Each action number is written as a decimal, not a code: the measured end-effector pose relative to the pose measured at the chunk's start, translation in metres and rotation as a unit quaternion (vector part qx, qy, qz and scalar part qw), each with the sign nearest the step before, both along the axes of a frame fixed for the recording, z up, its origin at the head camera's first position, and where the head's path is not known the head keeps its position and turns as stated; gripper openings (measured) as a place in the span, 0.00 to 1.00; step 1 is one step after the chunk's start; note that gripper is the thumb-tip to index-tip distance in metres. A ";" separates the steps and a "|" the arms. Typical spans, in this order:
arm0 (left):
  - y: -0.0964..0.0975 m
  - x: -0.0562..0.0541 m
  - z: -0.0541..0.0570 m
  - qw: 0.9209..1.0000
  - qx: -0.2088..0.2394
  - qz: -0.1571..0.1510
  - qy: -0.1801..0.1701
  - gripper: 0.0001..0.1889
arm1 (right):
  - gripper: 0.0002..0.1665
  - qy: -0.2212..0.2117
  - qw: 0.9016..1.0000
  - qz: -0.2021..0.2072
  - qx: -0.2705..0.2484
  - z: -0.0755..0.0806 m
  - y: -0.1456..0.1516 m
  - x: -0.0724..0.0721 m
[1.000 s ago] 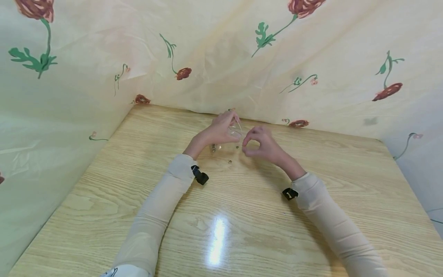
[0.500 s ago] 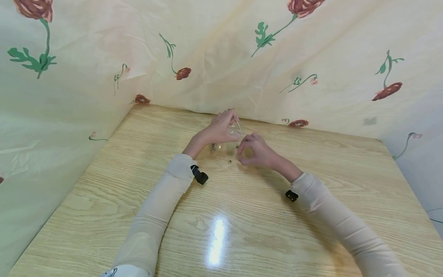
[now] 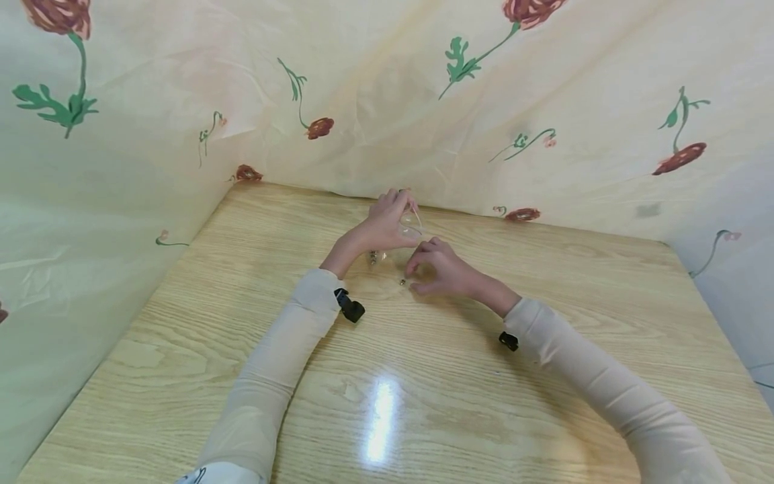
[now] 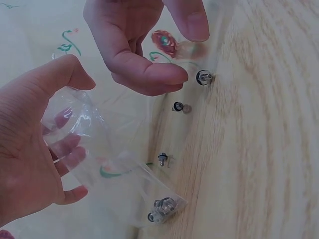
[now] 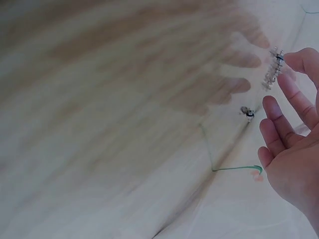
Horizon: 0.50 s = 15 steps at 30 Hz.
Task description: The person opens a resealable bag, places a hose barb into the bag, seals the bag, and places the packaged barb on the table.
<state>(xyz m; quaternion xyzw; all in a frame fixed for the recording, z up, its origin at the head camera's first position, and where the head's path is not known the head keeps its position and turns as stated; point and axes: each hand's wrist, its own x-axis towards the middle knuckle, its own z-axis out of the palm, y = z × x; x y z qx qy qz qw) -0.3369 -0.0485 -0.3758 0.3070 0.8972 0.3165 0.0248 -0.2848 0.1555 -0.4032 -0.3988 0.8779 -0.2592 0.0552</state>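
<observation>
My left hand holds a clear plastic bag by its mouth, with the thumb at the near edge and the other fingers showing through the film. Several small metal fittings with dark rings lie in the bag's bottom corner, which rests on the table. My right hand is low over the table to the bag's right, its thumb and index finger parted and nothing between them. Just beyond those fingertips sits a loose metal fitting. Two more fittings, the middle one and another, stand nearer the bag.
The wood-grain table reaches back to a flower-printed cloth hanging along its rear edge and left side. A bright light reflection shows on the table's front part. Black straps hang at both wrists.
My right hand has moved left and toward me, away from the bag's mouth to the loose fitting, and its thumb and index finger have parted. My left hand and the bag stay almost still.
</observation>
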 end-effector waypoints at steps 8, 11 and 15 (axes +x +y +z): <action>0.002 0.000 -0.001 1.000 -0.008 0.004 0.015 0.30 | 0.13 0.005 1.000 0.011 -0.020 -0.005 -0.002 -0.005; 0.003 0.000 -0.002 1.000 -0.011 0.005 0.016 0.30 | 0.13 0.010 0.999 0.017 -0.025 -0.007 -0.003 -0.006; 0.003 -0.001 -0.002 1.000 -0.013 0.003 0.009 0.29 | 0.13 0.012 0.999 0.023 -0.023 -0.009 -0.005 -0.008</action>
